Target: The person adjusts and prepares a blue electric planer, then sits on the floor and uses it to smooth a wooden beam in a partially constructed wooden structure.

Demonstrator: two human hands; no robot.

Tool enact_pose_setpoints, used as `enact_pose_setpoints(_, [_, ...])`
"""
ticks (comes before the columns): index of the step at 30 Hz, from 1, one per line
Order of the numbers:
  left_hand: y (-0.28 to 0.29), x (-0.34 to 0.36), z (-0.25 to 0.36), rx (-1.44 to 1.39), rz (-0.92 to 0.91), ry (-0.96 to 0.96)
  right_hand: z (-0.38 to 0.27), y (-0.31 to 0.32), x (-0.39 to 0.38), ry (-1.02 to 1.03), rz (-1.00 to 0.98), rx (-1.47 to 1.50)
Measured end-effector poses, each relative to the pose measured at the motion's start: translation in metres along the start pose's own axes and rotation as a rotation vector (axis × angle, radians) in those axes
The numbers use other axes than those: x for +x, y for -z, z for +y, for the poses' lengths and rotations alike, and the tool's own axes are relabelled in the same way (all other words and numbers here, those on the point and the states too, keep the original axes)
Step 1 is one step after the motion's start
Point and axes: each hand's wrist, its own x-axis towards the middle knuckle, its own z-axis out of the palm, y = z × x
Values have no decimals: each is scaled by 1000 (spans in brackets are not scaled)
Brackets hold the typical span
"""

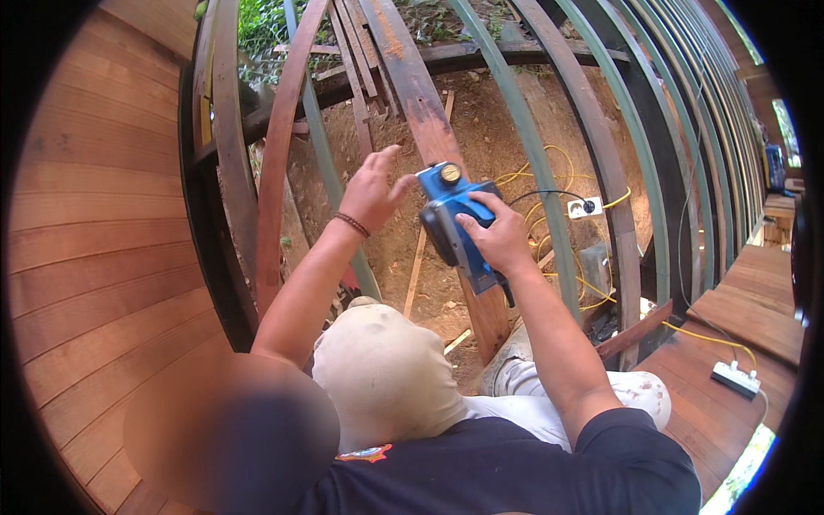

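A blue electric planer [468,227] with a brass-coloured front knob rests on a long wooden plank [439,137]. My right hand [499,236] is closed round the planer's rear handle. Apart from the tool, to its left, my left hand [375,190] is raised with its fingers spread, holding nothing. The plank's far part is darker and stained, while the wood near the planer looks reddish and smoother. A black cord runs from the planer to a white socket block [586,208].
Green-painted and brown joists [524,129] cross the space with gaps between them, over bare soil [378,249]. Yellow cable [592,287] lies looped below. Deck boards [103,232] lie on the left. A white power strip [736,378] sits on the right-hand boards.
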Motion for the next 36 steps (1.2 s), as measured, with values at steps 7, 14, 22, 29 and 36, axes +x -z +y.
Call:
enact_pose_setpoints(7, [-13, -50, -21, -189, -51, 313, 44, -5, -3, -10, 79, -125])
enact_pose_setpoints(14, [-22, -59, -13, -218, -77, 316, 41, -20, 0, 29, 84, -51])
enact_pose_setpoints(22, [-19, -13, 0, -188, -112, 248, 37, -26, 25, 63, 98, -131])
enact_pose_setpoints(29, [-56, 51, 43, -86, -68, 138, 22, -23, 31, 29, 83, -135])
enact_pose_setpoints(36, [-74, 59, 58, 50, -208, -11, 25, -18, 17, -5, 66, -90])
